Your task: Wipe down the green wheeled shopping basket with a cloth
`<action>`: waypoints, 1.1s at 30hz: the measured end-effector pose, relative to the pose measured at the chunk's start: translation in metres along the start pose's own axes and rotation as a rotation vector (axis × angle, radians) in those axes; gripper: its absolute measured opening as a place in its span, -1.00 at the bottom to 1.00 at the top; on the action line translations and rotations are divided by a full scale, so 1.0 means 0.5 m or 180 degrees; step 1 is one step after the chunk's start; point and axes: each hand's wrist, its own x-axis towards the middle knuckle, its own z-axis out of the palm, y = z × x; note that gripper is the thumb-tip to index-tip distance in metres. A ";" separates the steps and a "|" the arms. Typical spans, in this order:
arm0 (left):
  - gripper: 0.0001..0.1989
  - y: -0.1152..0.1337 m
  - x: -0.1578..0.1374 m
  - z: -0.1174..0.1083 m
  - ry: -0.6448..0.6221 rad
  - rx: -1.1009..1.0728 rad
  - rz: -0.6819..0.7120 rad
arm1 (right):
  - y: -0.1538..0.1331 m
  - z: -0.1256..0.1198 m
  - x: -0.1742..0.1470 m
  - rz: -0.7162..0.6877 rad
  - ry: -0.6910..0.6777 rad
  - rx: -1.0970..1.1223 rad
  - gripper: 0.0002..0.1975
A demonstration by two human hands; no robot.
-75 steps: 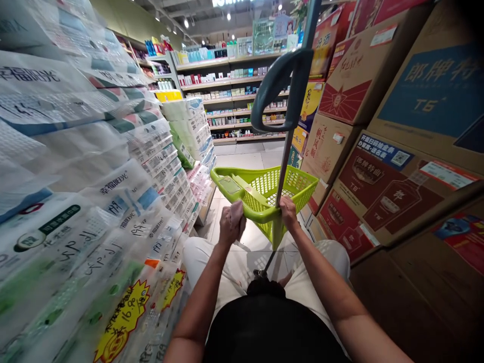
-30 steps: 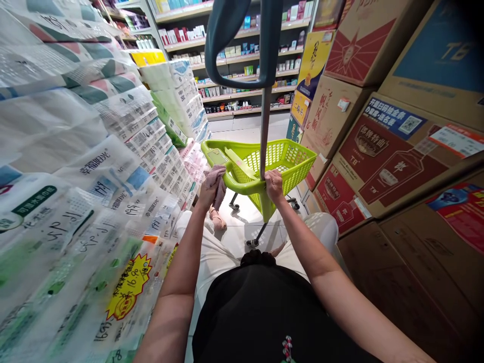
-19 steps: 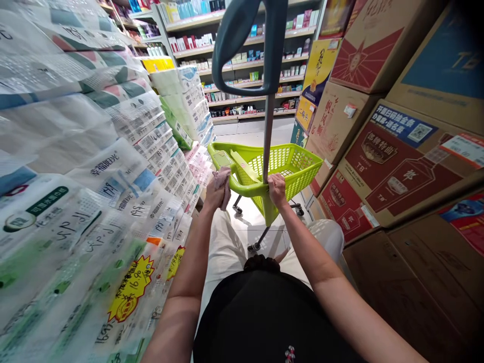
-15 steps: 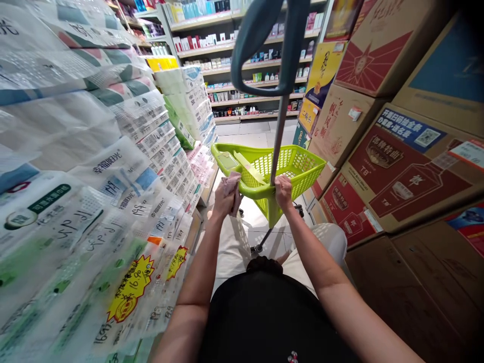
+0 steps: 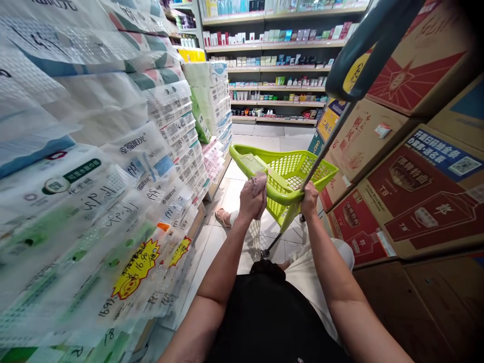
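A lime-green plastic shopping basket (image 5: 280, 194) on a wheeled stand is in front of my knees. Its grey metal pole (image 5: 328, 143) leans to the right and ends in a dark blue-grey loop handle (image 5: 342, 83). My left hand (image 5: 251, 200) is closed around a crumpled pinkish-grey cloth (image 5: 259, 184), pressed at the basket's near left rim. With closed fingers, my right hand (image 5: 309, 198) grips the basket's near rim beside the pole; the fingertips are partly hidden. A flat clear-fronted panel is set in the rim ahead of my left hand.
Plastic-wrapped tissue packs (image 5: 132, 171) with handwritten prices are stacked high along the left. Cardboard cartons (image 5: 423, 176) stand piled close on the right. Shelves (image 5: 272, 68) of small boxes and bottles cross the far end, beyond a tiled floor (image 5: 260, 130).
The pole and loop handle have tilted to the right. Basket and both hands have shifted right in view, and my left foot has come into sight on the floor.
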 end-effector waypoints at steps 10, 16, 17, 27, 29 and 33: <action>-0.72 -0.007 -0.024 -0.003 -0.0339 -0.0065 0.0138 | -0.014 -0.019 0.006 -0.0216 -0.0072 0.0100 -0.53; -0.63 0.014 -0.028 0.000 -0.0659 0.0227 0.0460 | -0.025 -0.029 0.009 -0.0192 0.0039 0.0279 -0.56; -0.62 0.021 -0.034 -0.001 -0.0788 0.0309 0.0573 | -0.023 -0.030 0.008 -0.0198 0.0083 0.0317 -0.56; -0.65 0.044 -0.026 -0.009 -0.1012 0.0370 0.0662 | -0.025 -0.042 0.017 -0.0026 0.0003 0.0166 -0.52; -0.67 0.038 -0.014 -0.018 -0.0906 0.0478 0.0587 | -0.025 -0.042 0.018 -0.0006 -0.0002 0.0188 -0.52; -0.65 0.017 0.012 -0.021 0.0065 0.0581 0.0164 | -0.028 -0.041 0.016 -0.0001 -0.0017 0.0212 -0.52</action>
